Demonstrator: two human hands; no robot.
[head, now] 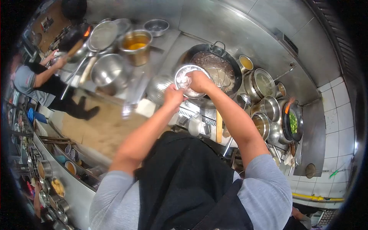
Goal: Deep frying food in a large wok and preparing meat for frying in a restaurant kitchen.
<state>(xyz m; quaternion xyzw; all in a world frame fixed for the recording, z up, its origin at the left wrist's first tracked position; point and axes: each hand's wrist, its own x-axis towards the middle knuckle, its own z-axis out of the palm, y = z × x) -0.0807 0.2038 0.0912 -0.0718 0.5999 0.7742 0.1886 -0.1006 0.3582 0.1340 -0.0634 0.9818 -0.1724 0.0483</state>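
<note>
My left hand (173, 99) grips the near left rim of a small metal bowl (201, 68) that has white powder inside. My right hand (199, 82) reaches into this bowl, its fingers around a white-coated lump (184, 81); what is under the coating cannot be told. Both hands are over the near left side of a large dark wok (198, 49) on the range. Inside the wok lies a wire skimmer (221, 75) over a brownish, wet-looking surface. A perforated metal strainer (156, 87) sits just left of my left hand.
Left of the wok stand a pot of orange-yellow liquid (135, 46) and a steel bowl (110, 70). Several metal pots (266, 107) and a pan with chopped greens (293, 122) crowd the right. A co-worker (34, 80) holds a wok's wooden handle (75, 48) at far left.
</note>
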